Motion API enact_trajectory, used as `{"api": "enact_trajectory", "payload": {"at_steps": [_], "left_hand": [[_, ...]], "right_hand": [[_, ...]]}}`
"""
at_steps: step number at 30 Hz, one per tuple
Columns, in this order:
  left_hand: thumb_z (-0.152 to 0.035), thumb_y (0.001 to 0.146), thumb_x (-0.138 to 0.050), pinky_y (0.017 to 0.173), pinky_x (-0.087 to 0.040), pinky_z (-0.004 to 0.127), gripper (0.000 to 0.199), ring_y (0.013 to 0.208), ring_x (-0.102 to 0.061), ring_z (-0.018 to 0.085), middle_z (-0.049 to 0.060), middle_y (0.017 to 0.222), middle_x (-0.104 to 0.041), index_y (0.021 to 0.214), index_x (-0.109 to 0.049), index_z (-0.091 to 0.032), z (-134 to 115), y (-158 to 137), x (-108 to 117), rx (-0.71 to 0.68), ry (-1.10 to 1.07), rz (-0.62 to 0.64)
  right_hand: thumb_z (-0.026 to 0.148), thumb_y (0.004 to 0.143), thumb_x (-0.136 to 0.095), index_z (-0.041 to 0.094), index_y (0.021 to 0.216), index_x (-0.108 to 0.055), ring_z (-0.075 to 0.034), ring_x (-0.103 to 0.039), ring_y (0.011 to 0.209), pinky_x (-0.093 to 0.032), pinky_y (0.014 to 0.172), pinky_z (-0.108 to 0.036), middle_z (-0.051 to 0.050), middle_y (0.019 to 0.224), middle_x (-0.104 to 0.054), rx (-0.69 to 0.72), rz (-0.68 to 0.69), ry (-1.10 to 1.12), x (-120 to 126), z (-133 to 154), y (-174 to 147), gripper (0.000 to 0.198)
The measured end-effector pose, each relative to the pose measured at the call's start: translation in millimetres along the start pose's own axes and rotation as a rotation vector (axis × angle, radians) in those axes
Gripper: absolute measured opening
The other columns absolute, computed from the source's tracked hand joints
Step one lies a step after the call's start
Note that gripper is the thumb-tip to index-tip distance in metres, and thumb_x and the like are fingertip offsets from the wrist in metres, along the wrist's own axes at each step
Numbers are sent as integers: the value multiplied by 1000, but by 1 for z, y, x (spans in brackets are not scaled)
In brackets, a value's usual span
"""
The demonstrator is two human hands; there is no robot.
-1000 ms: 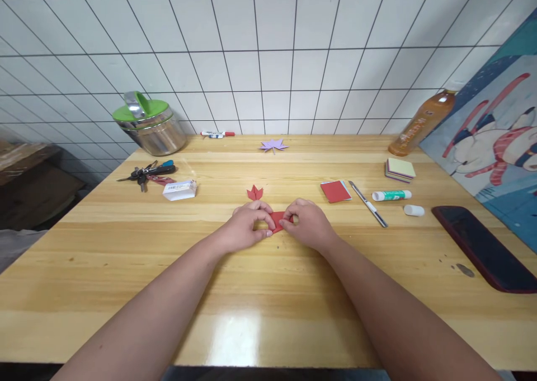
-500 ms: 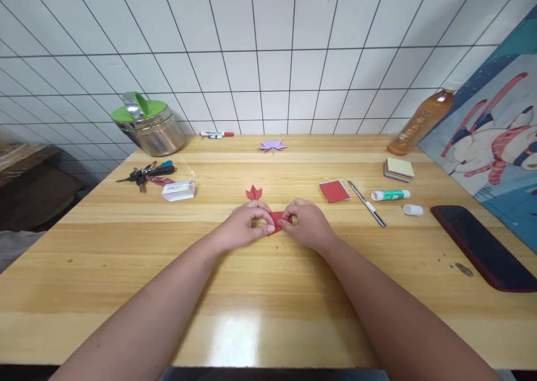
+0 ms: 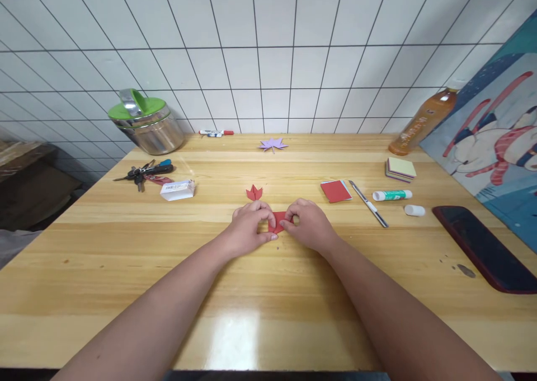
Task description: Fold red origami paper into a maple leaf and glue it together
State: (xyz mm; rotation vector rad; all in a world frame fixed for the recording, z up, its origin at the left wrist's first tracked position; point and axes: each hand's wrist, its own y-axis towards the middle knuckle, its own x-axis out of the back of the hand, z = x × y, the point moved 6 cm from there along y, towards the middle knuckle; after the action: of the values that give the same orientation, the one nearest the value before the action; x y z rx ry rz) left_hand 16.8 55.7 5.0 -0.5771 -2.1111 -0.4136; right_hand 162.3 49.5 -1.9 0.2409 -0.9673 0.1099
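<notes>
A small folded piece of red paper lies on the wooden table between my two hands. My left hand grips its left side, thumb near the lower edge and fingers curled over the top. From the right, my right hand pinches the paper with thumb and forefinger. Parts of the paper are covered by my fingers. Just beyond my left hand sits a red folded paper piece with pointed tips. A purple paper leaf lies farther back near the wall.
Right of my hands are a stack of red paper squares, a utility knife, a glue stick, its cap and a phone. Keys, a white box and a steel pot stand left; a bottle stands back right.
My left thumb has shifted slightly down and right along the paper's lower edge, and more of the red paper shows. My right hand has barely moved.
</notes>
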Motion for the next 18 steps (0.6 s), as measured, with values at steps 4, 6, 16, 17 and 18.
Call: {"api": "enact_trajectory", "payload": {"at_steps": [4, 6, 16, 17, 18], "left_hand": [[-36, 76, -65, 95, -31, 46, 23, 107, -50, 24, 3, 112, -56, 98, -64, -28, -24, -17, 4, -77, 173, -10], [-39, 81, -59, 96, -32, 45, 31, 109, -50, 25, 5, 117, -57, 111, -62, -28, -42, -33, -6, -124, 302, 37], [-51, 89, -35, 109, -21, 52, 69, 133, -32, 30, 18, 145, -36, 141, -32, -7, -60, -69, -54, 33, 600, 30], [-51, 90, -33, 109, -19, 54, 67, 133, -32, 29, 17, 145, -37, 141, -33, -8, -59, -68, -53, 40, 600, 35], [-51, 90, -30, 109, -18, 56, 66, 133, -33, 29, 16, 144, -37, 141, -33, -9, -58, -68, -52, 45, 599, 35]], "right_hand": [[28, 75, -64, 21, 67, -62, -16, -50, 77, -38, 73, -29, -2, 76, -56, 4, 14, -4, 0, 0, 0, 12], [28, 75, -64, 21, 66, -61, -16, -50, 77, -37, 73, -29, -1, 77, -56, 5, 18, -1, 0, -1, 0, 12], [22, 75, -63, 20, 65, -59, -15, -52, 76, -38, 74, -29, -1, 77, -58, 22, 23, 33, 2, 1, -1, 11], [23, 75, -63, 20, 65, -59, -15, -52, 76, -38, 74, -29, -1, 77, -58, 23, 22, 34, 2, 1, -1, 11], [23, 75, -63, 20, 65, -59, -15, -52, 76, -38, 74, -29, -1, 78, -58, 22, 21, 34, 2, 1, -1, 11]]}}
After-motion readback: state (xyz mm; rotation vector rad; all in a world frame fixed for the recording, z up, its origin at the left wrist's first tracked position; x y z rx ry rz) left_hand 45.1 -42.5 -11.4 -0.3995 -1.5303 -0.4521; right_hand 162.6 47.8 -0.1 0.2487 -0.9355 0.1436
